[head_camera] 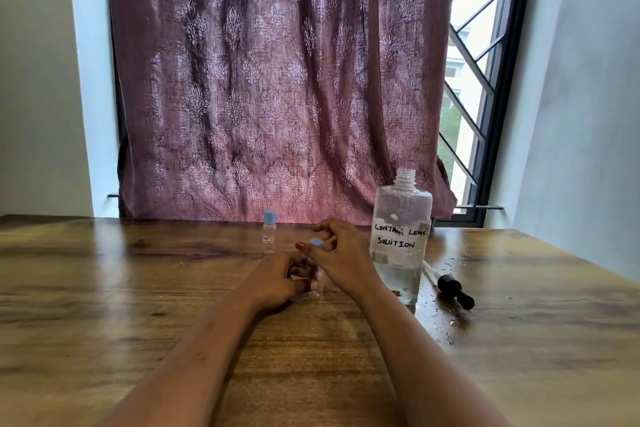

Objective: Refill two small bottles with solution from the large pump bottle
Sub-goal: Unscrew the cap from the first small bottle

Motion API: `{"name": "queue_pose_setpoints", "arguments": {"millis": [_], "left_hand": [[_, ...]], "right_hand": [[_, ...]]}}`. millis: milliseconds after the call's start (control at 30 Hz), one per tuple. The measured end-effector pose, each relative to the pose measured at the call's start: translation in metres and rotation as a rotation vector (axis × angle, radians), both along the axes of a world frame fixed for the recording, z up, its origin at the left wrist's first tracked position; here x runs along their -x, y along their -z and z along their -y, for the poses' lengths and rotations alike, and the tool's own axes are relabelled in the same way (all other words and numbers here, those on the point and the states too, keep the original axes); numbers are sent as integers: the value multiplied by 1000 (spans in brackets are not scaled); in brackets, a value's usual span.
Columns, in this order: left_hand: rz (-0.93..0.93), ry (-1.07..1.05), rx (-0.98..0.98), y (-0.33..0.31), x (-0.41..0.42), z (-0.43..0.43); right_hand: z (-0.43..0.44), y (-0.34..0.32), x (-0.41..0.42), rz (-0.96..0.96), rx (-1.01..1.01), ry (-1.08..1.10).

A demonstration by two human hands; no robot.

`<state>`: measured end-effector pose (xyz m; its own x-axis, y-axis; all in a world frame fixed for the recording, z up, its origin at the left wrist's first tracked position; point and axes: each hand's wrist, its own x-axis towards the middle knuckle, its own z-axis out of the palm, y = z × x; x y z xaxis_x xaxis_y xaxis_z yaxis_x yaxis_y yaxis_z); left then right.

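Observation:
A large clear bottle [400, 239], labelled "Contact Lens Solution", stands open-necked on the wooden table [138, 305], with liquid low in it. Its black pump head [453, 289] with the tube lies on the table to its right. One small clear bottle [269, 231] with a light blue cap stands further back, left of my hands. My left hand [280, 279] grips a second small clear bottle [317, 284], mostly hidden by the fingers. Right above it, my right hand [341, 253] pinches a light blue cap [317, 243] at that bottle's top.
Small droplets and specks dot the table around the pump head [446, 319]. A patterned purple curtain [277, 80] hangs behind the table's far edge, with a barred window [478, 80] at the right and walls on both sides.

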<state>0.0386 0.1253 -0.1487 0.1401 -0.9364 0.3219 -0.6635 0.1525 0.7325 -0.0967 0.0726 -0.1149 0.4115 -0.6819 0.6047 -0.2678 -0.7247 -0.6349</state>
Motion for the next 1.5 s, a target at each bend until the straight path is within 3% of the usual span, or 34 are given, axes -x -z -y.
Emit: {"name": "queue_pose_setpoints", "arguments": {"millis": [167, 367, 633, 933, 1167, 1300, 1433, 1500], "left_hand": [[28, -17, 5, -1, -1, -1], [0, -17, -10, -3, 2, -4], [4, -18, -36, -4, 2, -4], [-3, 14, -32, -3, 2, -3], [1, -6, -32, -4, 2, -5], [-37, 3, -37, -2, 2, -5], [-25, 9, -46, -4, 3, -5], [-7, 11, -49, -4, 3, -5]], "right_hand": [[-2, 1, -1, -13, -1, -62], [-10, -5, -2, 64, -235, -265], [-1, 2, -2, -56, 20, 13], [-8, -3, -2, 34, -90, -189], [-3, 2, -2, -17, 36, -12], [-1, -4, 0, -17, -6, -100], [-4, -6, 2, 50, -186, -264], [-6, -6, 1, 30, -145, -250]]}}
